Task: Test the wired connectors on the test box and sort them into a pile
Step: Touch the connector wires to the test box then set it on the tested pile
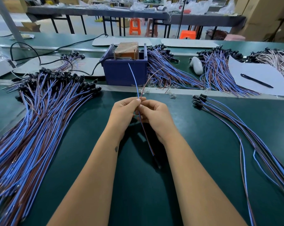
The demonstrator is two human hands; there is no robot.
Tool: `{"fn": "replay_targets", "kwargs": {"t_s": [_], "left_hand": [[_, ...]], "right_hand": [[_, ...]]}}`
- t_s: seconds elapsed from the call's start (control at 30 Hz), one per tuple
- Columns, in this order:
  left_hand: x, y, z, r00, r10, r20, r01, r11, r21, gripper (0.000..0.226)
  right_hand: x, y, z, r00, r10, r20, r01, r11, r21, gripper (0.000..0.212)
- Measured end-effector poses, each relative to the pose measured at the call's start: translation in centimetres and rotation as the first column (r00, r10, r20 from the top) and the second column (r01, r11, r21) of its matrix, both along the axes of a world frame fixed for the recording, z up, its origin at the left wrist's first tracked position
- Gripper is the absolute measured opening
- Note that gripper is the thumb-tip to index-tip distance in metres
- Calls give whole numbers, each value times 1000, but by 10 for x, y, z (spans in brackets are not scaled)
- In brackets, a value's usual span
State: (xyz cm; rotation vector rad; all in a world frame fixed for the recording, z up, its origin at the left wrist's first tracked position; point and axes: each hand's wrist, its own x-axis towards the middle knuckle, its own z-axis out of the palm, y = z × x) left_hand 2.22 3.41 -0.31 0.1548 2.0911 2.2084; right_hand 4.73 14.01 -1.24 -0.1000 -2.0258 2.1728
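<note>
Your forearms meet at centre desk (195,131): left hand (121,115) pinches the blue lead (133,75), right hand (156,118) the brown lead (152,75), connector probably hanging below. Next, touch both tips to the test box (125,69) at twelve o'clock, then sort at nine or three.

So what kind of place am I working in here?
Most likely a wire-harness assembly workshop: large piles of blue-and-brown wired connectors on a green bench, a blue test box, and stacked cardboard cartons behind.
</note>
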Motion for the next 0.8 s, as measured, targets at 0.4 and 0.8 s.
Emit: {"fn": "replay_targets", "kwargs": {"t_s": [0.4,0.8], "left_hand": [[-9,-3,-10,987,133,-94,-145,981,-126,27],[-4,1,-6,988,78,-134,-95,988,-119,30]], "right_hand": [[2,5,2,974,-217,-67,227,920,319,19],[5,2,5,979,-183,-85,200,941,274,11]]}}
